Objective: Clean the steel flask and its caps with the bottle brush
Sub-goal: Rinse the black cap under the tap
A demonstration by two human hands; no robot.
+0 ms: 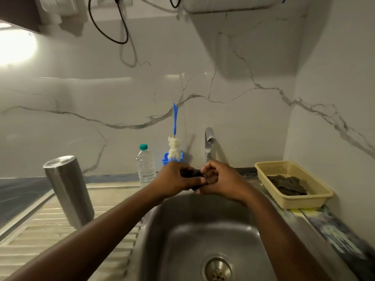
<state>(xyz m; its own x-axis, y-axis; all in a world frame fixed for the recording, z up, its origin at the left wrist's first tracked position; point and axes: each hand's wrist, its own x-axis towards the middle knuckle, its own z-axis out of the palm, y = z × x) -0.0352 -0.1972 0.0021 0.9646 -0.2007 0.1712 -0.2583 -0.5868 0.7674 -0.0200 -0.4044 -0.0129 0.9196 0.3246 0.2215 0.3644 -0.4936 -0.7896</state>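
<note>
Both hands are up over the back edge of the steel sink (203, 230), just in front of the tap (209, 142). The left hand (174, 177) and the right hand (221, 179) meet around a small dark piece (192, 173), fingers (209, 166) of each curled narrow and pinching it between them. It is too blurred to tell whether it is one of the caps. The steel flask (69, 191) stands well to the left of the sink on the ribbed drainboard (50, 230), its flat closed end up, and neither hand touches it. The bottle brush (174, 147) stands upright behind the sink, just left of the tap. Its white bristle head sits in a small blue holder (165, 159) and its blue handle points up against the marble wall (121, 98). A clear water bottle (145, 165) with a teal cap stands behind the sink's left corner, just beside the holder. To the right of the sink, on the counter (334, 236) by the side wall, a pale yellow plastic basket (304, 201) holds a dark crumpled cloth (288, 184). The round drain (218, 268) shows at the bottom of the basin, near the front. High above the sink a black cable (121, 27) loops down the wall.
</note>
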